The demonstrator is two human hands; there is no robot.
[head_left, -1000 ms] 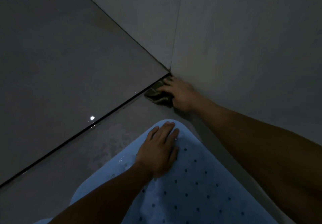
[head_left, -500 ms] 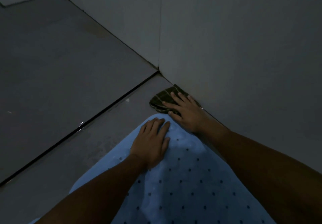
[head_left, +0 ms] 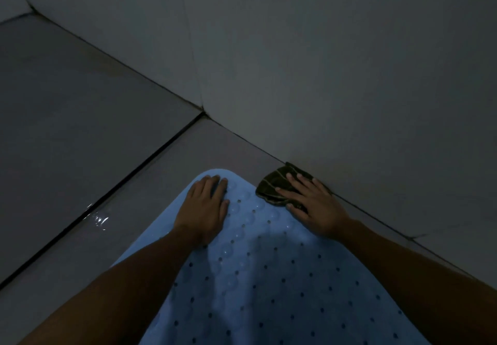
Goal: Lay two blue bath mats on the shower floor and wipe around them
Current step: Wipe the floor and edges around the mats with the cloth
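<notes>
The right hand [head_left: 313,206] has been sliding the dark cloth [head_left: 273,187] back along the wall, away from the corner where it was pressing a second ago; now it is lying beside the rounded end of the blue bath mat [head_left: 269,277]. The left hand [head_left: 205,210] is still resting on that end of the mat. Its fingers are lying flat and close together, gripping nothing. The right hand's fingers are spreading flat over the cloth, pinning it rather than clutching it. The mat is lying flat on the grey tiled floor [head_left: 80,129], its long axis running from the near edge away toward the corner. Left of the mat, a wet patch [head_left: 100,219] is glinting by a dark grout line. Beyond the mat, the grey wall [head_left: 349,62] is rising, the cloth touching its base.
</notes>
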